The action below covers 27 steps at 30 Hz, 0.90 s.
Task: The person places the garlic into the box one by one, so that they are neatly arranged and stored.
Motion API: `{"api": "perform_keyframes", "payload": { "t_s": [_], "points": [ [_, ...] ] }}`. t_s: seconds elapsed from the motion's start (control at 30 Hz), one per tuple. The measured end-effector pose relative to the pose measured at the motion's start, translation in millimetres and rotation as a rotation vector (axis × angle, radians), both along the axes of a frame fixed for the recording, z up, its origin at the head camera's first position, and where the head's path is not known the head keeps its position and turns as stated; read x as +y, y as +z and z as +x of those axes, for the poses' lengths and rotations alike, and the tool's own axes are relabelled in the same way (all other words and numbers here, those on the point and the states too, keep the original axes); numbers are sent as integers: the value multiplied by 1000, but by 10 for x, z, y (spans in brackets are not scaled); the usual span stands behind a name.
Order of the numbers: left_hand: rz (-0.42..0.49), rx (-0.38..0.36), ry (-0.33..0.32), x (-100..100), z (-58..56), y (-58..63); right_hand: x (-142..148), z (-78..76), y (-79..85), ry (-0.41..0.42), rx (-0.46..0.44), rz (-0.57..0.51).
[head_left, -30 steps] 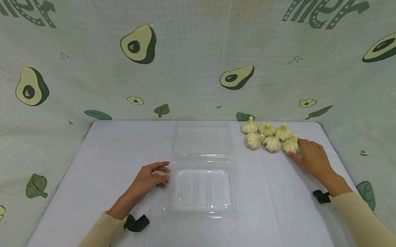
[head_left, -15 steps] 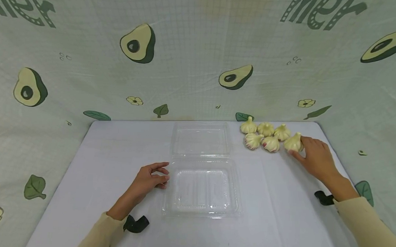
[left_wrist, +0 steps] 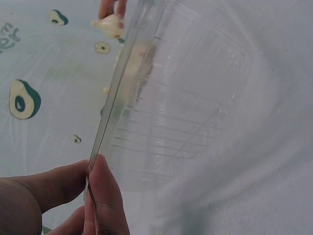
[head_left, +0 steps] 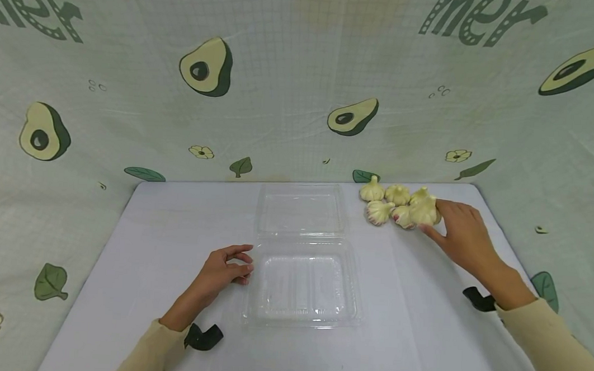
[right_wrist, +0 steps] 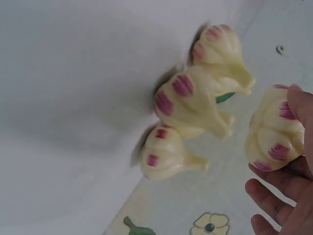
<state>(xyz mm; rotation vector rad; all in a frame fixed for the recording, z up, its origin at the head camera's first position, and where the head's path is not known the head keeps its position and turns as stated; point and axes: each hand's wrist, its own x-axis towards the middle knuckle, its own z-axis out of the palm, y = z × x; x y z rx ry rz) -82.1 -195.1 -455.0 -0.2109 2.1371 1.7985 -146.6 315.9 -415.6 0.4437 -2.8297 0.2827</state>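
Observation:
My right hand (head_left: 468,236) holds a garlic bulb (right_wrist: 274,132) between thumb and fingers, raised over the table at the back right. Purple streaks mark the bulb's pale skin in the right wrist view. Just left of it, the other garlic bulbs (head_left: 378,212) sit grouped in two rows, partly covered by the held one in the head view. A clear plastic clamshell container (head_left: 302,321) lies unfolded mid-table, its lid (head_left: 300,211) flat toward the back. At its left side, my left hand (head_left: 219,271) pinches the rim (left_wrist: 108,110) between thumb and fingers.
A white cloth covers the table (head_left: 163,229). Behind and beside it hangs a pale green curtain (head_left: 283,67) printed with avocados and leaves. Black straps with a camera mount (head_left: 204,337) show below the left wrist, and a similar black piece (head_left: 478,300) below the right.
The right hand has lifted the garlic bulb from the right end of the front row and moved it left, over its neighbours. My left hand stays at the container.

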Motion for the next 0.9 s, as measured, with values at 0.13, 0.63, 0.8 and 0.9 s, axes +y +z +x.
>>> {"api": "perform_keyframes", "payload": {
  "t_s": [0.13, 0.63, 0.8, 0.9],
  "points": [
    [7, -2, -7, 2, 4, 11, -175, 46, 85, 43, 8, 13],
    [-13, -3, -2, -7, -22, -8, -844, 157, 235, 330, 107, 7],
    [-19, -8, -4, -16, -23, -3, -1055, 167, 224, 415, 107, 1],
    [-15, -8, -5, -16, -19, -3, -1185, 172, 201, 463, 110, -1]
  ]
}}
